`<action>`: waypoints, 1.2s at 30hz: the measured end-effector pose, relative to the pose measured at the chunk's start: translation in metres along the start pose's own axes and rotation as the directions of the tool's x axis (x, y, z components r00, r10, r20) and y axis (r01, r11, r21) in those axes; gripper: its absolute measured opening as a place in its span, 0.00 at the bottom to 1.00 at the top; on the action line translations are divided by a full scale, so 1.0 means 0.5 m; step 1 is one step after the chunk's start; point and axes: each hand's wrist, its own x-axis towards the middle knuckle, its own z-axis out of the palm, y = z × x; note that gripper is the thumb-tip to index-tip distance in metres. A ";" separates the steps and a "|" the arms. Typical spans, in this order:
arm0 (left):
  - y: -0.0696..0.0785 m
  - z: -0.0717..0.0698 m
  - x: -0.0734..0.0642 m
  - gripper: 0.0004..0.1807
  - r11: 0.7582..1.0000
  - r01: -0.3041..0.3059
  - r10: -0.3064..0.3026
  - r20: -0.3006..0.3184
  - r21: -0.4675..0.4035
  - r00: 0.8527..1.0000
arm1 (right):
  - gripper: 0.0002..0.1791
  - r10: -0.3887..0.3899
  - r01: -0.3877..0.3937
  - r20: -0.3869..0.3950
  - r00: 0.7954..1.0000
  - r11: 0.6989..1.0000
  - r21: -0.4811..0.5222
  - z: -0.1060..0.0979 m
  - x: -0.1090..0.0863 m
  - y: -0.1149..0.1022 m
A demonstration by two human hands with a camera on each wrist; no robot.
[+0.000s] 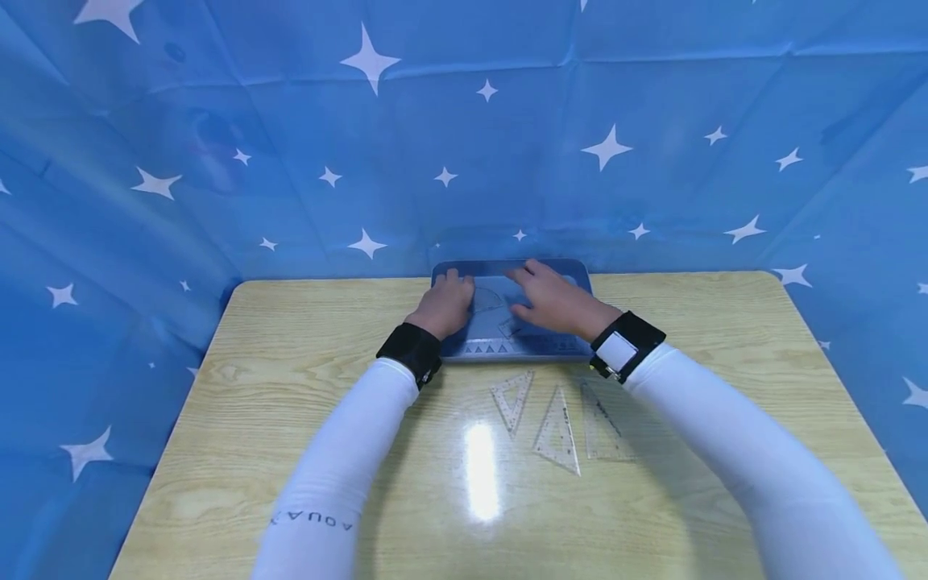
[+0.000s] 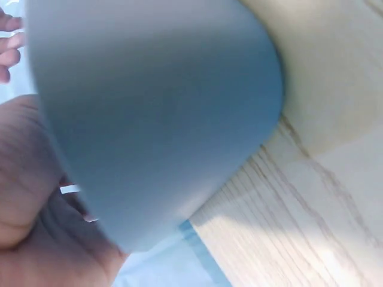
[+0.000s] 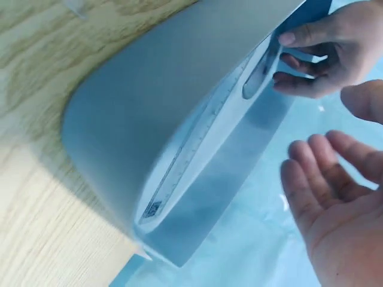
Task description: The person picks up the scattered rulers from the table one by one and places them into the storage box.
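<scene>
The protractor point(image 1: 488, 301) lies in the blue bin point(image 1: 486, 270), just right of your left hand point(image 1: 444, 306), whose grip I can't tell; your right hand point(image 1: 553, 302), fingers loosely spread, sits farther right.

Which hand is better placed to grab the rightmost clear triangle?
Probably the right hand: it looks empty and is nearer that triangle; the left hand is at the left end of the blue box.

Smooth plastic bin point(image 2: 161, 107), plastic triangles point(image 1: 557, 460), glossy wood-grain tabletop point(image 1: 522, 515)
</scene>
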 end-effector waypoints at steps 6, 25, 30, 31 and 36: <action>0.003 0.006 0.002 0.24 1.000 0.006 -0.006 0.012 -0.019 1.000 | 0.31 -0.016 0.016 -0.035 0.999 1.000 0.006 0.005 -0.038 0.007; 0.004 -0.009 -0.081 0.23 0.981 -0.177 0.156 -0.206 -0.086 0.966 | 0.20 -0.265 0.287 -0.255 0.930 0.957 0.051 0.029 -0.147 -0.009; 0.002 -0.015 -0.120 0.27 0.977 -0.198 0.171 -0.268 -0.078 0.948 | 0.21 -0.297 0.321 -0.263 0.918 0.945 0.053 0.048 -0.165 -0.025; 0.002 -0.017 -0.127 0.27 0.977 -0.198 0.171 -0.275 -0.076 0.946 | 0.21 -0.300 0.324 -0.269 0.916 0.945 0.051 0.051 -0.169 -0.026; 0.007 -0.020 -0.165 0.29 0.971 -0.197 0.149 -0.296 -0.138 0.943 | 0.23 -0.310 0.337 -0.292 0.905 0.940 0.047 0.064 -0.189 -0.028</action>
